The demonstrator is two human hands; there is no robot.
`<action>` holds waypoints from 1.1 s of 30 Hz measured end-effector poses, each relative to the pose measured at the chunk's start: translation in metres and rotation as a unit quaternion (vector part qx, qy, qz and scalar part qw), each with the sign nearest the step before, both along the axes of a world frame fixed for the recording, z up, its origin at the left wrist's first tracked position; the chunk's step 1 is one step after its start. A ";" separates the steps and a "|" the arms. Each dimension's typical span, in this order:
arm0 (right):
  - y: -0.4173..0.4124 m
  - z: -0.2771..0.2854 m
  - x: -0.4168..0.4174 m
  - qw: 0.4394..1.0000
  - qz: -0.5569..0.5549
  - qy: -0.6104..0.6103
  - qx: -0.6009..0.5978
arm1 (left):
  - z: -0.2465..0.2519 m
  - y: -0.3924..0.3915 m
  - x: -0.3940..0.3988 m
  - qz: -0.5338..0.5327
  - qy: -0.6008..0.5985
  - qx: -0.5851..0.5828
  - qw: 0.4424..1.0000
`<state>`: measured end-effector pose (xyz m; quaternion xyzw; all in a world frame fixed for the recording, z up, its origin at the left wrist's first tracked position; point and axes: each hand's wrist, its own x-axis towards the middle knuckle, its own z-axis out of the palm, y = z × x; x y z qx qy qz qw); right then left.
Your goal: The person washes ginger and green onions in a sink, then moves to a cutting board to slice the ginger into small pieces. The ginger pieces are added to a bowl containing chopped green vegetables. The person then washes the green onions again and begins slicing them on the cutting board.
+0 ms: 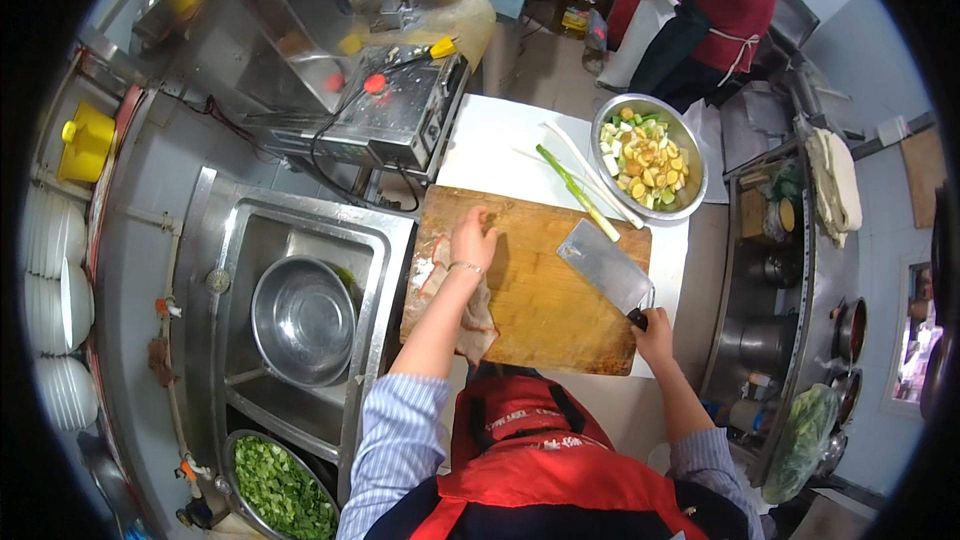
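Observation:
My right hand (655, 341) grips the dark handle of a Chinese cleaver (604, 264). The broad blade lies over the right side of a wooden cutting board (555, 300), pointing to the upper left. Above the board's upper left part is my left hand (473, 241), fingers slightly bent and thumb apart, with nothing seen in it. Beneath that forearm a rumpled brownish cloth with red edging (475, 315) covers the board's left side, partly hidden. Scallion stalks (574, 187) lie at the far edge, some ends reaching onto the board, beside a steel bowl (705, 165) of sliced ginger and cut scallion (646, 154).
Left of the board is a steel sink (379, 255) holding a metal basin (304, 321). Chopped greens (281, 491) fill a bowl at lower left. A steel appliance (390, 116) stands beyond the sink. Another person (724, 7) works at upper right, near shelving (765, 300).

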<state>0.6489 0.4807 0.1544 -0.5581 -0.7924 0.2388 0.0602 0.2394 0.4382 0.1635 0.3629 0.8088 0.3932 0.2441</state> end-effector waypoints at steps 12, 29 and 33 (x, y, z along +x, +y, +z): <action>0.011 0.025 -0.022 0.995 0.067 -0.043 -0.068 | -0.045 0.051 0.025 -0.067 0.134 -0.093 0.984; 0.030 -0.018 -0.009 0.981 0.153 -0.118 -0.019 | -0.102 -0.470 0.260 0.481 -0.472 -0.073 0.735; 0.039 -0.036 -0.021 0.971 0.204 -0.128 -0.007 | -0.146 -0.618 0.292 0.716 -0.398 0.209 0.533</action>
